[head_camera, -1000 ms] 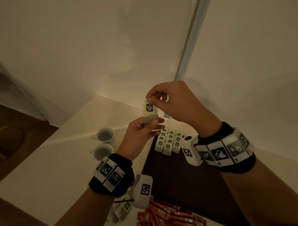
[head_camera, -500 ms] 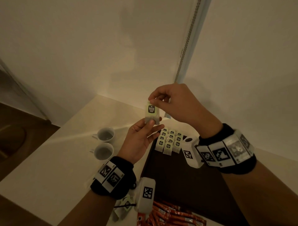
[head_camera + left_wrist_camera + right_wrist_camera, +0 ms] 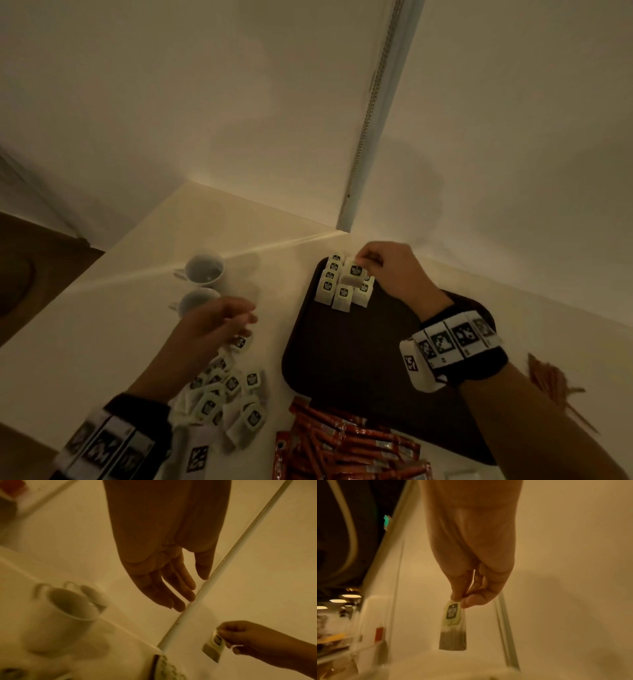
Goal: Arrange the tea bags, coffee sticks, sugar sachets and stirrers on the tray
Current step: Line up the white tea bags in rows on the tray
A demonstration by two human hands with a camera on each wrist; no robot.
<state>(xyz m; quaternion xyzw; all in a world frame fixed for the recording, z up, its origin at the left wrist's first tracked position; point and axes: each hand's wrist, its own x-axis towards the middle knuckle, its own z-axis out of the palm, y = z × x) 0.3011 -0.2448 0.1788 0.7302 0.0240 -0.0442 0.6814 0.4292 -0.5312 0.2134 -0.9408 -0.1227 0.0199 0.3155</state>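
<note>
Head view is showing the right hand [image 3: 394,274] pinching one tea bag [image 3: 354,275] by its top edge, hanging long axis vertical over rows of tea bags [image 3: 334,291] in the dark tray's [image 3: 359,359] far corner. Its black label is blurring unreadable. The left hand [image 3: 219,318], fingers relaxed, is hovering over the loose pile [image 3: 226,394] on the worktop [image 3: 85,325] beside two cups [image 3: 202,284].

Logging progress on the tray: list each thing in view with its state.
held tea bag: pinched by right hand, over the rows
tray: holds tea bag rows at its far end
left hand: open, empty
loose tea bags: heaped off tray
coffee sticks: off tray
cups: upright
</note>
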